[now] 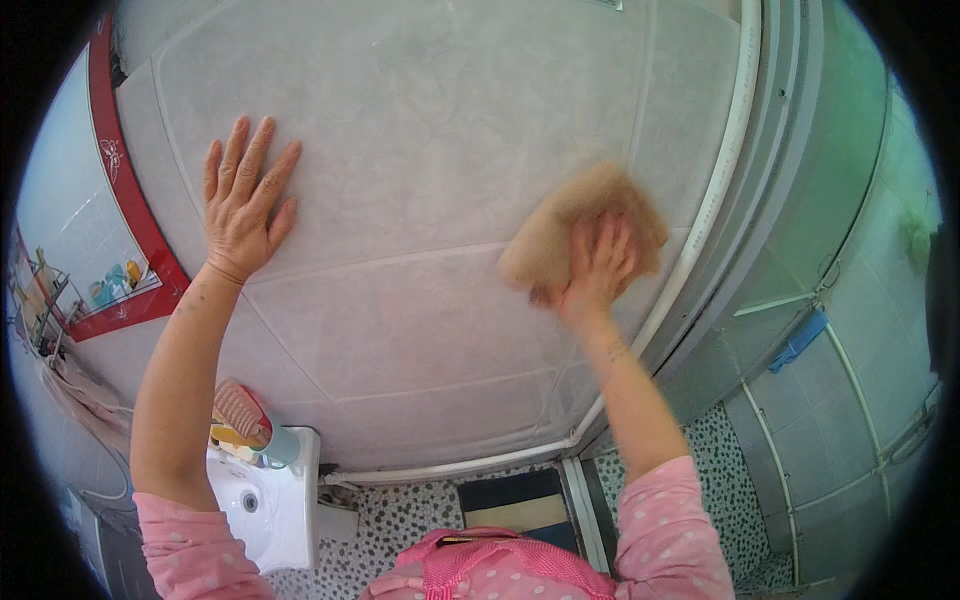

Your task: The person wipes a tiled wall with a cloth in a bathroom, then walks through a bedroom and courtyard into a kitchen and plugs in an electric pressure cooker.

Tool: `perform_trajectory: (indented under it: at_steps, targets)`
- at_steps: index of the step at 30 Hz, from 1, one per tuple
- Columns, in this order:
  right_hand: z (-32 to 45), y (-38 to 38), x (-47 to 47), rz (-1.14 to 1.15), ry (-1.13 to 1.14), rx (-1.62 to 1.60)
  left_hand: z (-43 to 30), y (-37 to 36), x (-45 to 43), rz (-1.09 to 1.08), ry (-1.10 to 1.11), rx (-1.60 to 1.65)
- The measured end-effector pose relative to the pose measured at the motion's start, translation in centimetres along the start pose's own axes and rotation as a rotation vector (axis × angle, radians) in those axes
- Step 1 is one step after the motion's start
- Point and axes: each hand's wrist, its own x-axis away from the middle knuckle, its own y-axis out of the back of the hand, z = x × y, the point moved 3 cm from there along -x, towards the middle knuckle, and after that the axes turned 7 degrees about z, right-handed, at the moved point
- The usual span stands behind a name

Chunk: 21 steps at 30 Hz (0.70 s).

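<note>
My left hand [244,202] lies flat on the grey wall tiles [405,172], its fingers spread and holding nothing. To its left hangs a red-framed mirror [139,225]. Under my right hand [604,259] is a tan cloth [551,217], pressed against the wall near the right side of the tiles. The hand and cloth are blurred. A white pipe [709,217] runs up the wall just right of the cloth.
A white washbasin [296,525] stands below left, with a cup [281,448] holding a comb [240,409] on its rim. At right is a glass door frame [772,217]. A striped mat [517,510] covers part of the pebble-patterned floor [405,510].
</note>
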Motion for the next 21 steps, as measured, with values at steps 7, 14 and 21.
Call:
perform_trajectory:
  at_steps: [7, 14, 21]
  targets:
    - [2.2, -6.7, 17.7, 0.262, 0.153, -0.046, 0.2, 0.2, -0.2, 0.009, 0.000, -0.007]
    - [-4.4, 3.8, -3.9, -0.079, 0.134, -0.010, 0.3, -0.3, 0.3, -0.034, -0.013, 0.003]
    - [-5.9, 5.1, -9.4, -0.250, -0.095, 0.025, 0.2, -0.1, 0.3, -0.048, -0.007, 0.001]
